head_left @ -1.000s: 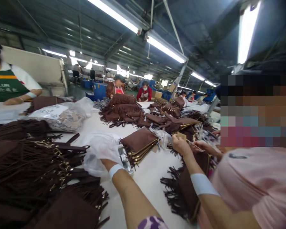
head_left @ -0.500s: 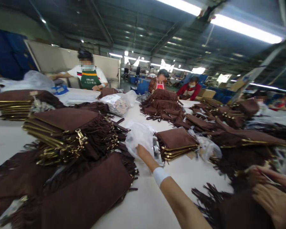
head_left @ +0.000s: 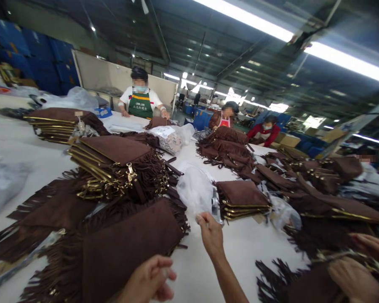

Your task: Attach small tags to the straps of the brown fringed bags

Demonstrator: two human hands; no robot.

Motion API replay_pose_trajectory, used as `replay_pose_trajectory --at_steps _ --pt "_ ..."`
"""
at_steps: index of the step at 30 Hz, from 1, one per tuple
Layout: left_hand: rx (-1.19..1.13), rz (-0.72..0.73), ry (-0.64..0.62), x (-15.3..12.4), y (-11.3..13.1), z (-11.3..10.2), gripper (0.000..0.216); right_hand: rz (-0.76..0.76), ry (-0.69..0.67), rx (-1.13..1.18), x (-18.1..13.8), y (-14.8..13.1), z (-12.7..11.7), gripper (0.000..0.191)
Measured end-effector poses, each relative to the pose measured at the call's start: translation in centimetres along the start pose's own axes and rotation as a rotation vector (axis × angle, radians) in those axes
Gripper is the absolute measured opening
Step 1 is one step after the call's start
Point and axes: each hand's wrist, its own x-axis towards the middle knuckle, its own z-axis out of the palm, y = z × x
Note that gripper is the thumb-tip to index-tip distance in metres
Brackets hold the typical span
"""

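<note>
My right hand (head_left: 211,235) is closed in a pinch at the near edge of a crumpled clear plastic bag (head_left: 192,189). My left hand (head_left: 153,277) hovers at the bottom, fingers loosely curled and apart, with nothing in it. Just beyond it lies a brown fringed suede bag (head_left: 129,244), flat on the white table (head_left: 205,265). Right of the plastic bag, partly covered by it, is a silvery metal object (head_left: 216,206) whose kind I cannot make out. A neat stack of brown pouches with gold zips (head_left: 243,195) sits beside it.
A taller stack of fringed bags (head_left: 113,155) with gold clasps stands to the left. Piled bags (head_left: 318,181) fill the right side. At lower right, a co-worker's hands (head_left: 356,273) work on another fringed bag. Several people stand across the table, including one in a green apron (head_left: 140,105).
My right hand has drawn back from the plastic bag's middle to its near edge. My left hand has come into view at the bottom. The camera has turned left.
</note>
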Motion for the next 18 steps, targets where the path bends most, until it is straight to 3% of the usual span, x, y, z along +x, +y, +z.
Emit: replay_pose_trajectory --at_steps 3,6,9,13,18 --pt "-0.137 0.076 0.049 1.7 2.3 1.7 0.06 0.079 -0.209 0.309 -4.1 -1.2 0.1 0.032" --pt "-0.144 0.2 0.023 1.8 3.1 1.8 0.042 0.153 -0.384 0.5 -8.1 -2.1 1.1 0.033" --pt "-0.086 0.206 0.123 0.3 1.2 0.6 0.034 0.234 -0.462 0.575 -12.1 -2.7 2.8 0.037" --pt "-0.032 0.132 0.296 -3.2 -2.8 -1.6 0.041 0.298 -0.574 0.616 -16.9 -2.9 5.4 0.045" --pt "0.014 0.089 0.406 -8.0 -6.4 -3.9 0.051 0.32 -0.771 0.655 -21.6 -3.1 7.7 0.047"
